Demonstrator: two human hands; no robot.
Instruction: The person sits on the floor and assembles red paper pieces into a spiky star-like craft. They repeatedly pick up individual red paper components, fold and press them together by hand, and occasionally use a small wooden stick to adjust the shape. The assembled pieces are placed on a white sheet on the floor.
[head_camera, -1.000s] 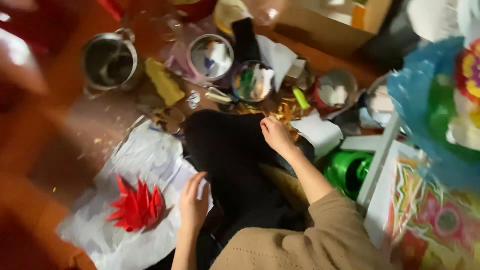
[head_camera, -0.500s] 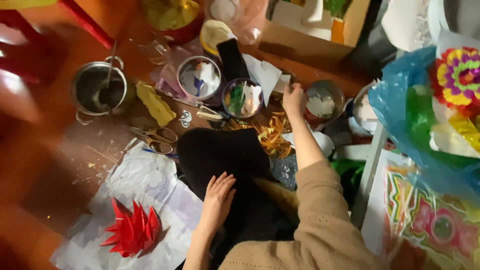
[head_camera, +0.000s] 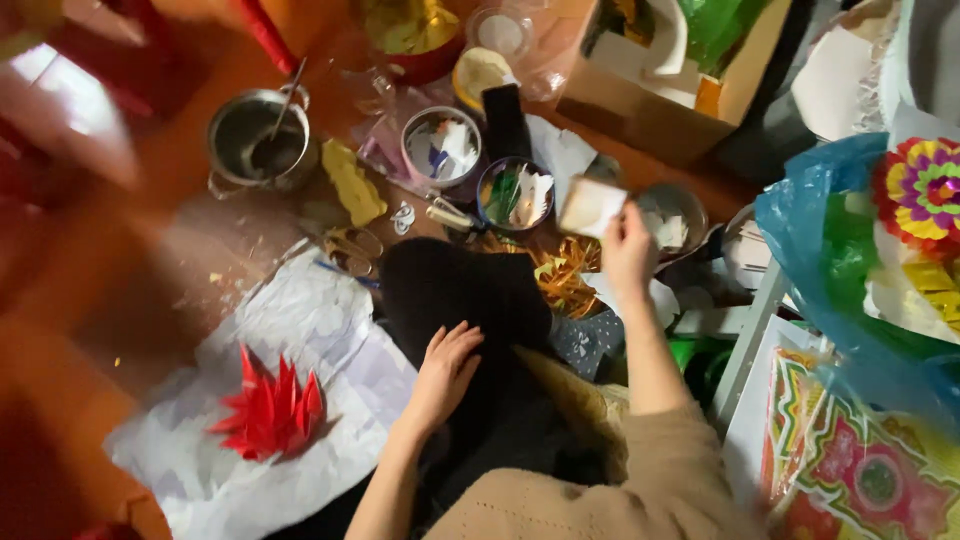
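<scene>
The right hand (head_camera: 628, 250) is lifted above the floor (head_camera: 120, 300), its grip pinching a small pale card (head_camera: 592, 206) by the card's right edge, thumb and fingers pressed onto it. The card sticks out to the left of the fingers, tilted, and hangs just over the gap between two metal bowls: the bowl of paper scraps (head_camera: 515, 192) to its left and the shallow metal dish (head_camera: 672, 212) to its right. Using the black cloth (head_camera: 470, 310) on the lap as the landmark, the card is above and to the right of it, past the heap of yellow paper strips (head_camera: 562, 275) at the cloth's upper right edge.

The left hand (head_camera: 445, 372) lies flat on the black cloth, fingers spread and loose, holding nothing.

Left of the cloth lies white tissue paper (head_camera: 300, 350) with a red folded paper flower (head_camera: 270, 410) on it. Beyond the cloth's upper left stand a metal pot (head_camera: 258, 140) with a spoon in it and a second bowl of scraps (head_camera: 440, 145).

As a judgement: the pinch is only on one edge, so the card could swivel or slip and drop among the scraps in the bowls below, where a pale piece would be hard to pick out. The forearm also passes close over the yellow strips, and a low sweep could scatter them.
</scene>
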